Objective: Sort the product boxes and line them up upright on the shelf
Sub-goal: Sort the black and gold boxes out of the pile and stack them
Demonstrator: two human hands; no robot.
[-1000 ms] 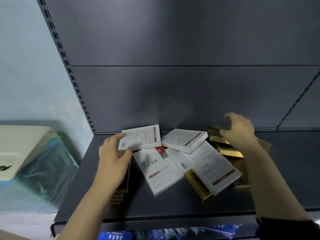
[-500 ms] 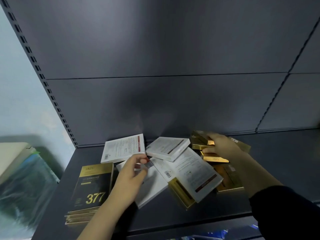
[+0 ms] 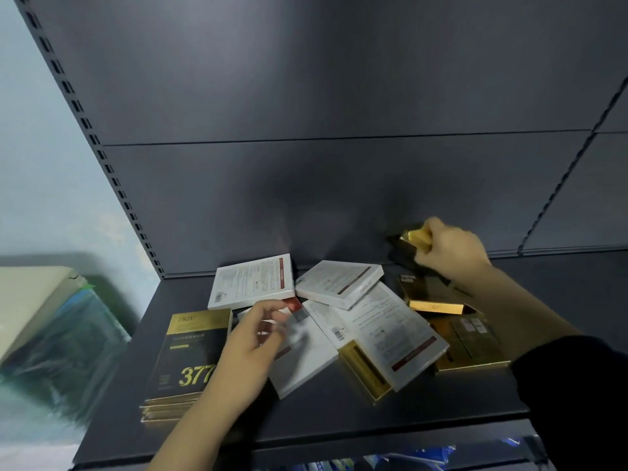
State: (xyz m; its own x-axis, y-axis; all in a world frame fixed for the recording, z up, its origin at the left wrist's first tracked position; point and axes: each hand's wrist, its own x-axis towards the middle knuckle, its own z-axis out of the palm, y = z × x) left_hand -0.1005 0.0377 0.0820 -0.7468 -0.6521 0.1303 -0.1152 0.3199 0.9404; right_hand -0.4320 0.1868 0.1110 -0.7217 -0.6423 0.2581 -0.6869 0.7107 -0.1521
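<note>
A jumble of flat boxes lies on the dark shelf (image 3: 326,423). Several white boxes (image 3: 387,331) overlap in the middle. A stack of black and gold "377" boxes (image 3: 183,362) lies flat at the left. More gold boxes (image 3: 465,341) lie at the right. My right hand (image 3: 452,253) is shut on a black and gold box (image 3: 409,244), lifted near the back panel. My left hand (image 3: 255,331) hovers with fingers apart over a white box with a red patch (image 3: 299,355); whether it touches the box is unclear.
The shelf's grey back panel (image 3: 339,181) rises behind the pile, with a perforated upright (image 3: 112,175) at the left. A plastic-wrapped bundle (image 3: 51,334) sits left of the shelf. Blue packs (image 3: 390,462) show on the shelf below.
My right hand has lifted a gold box off the right-hand pile toward the back panel. My left hand has moved from the white box at the back left to the middle white box.
</note>
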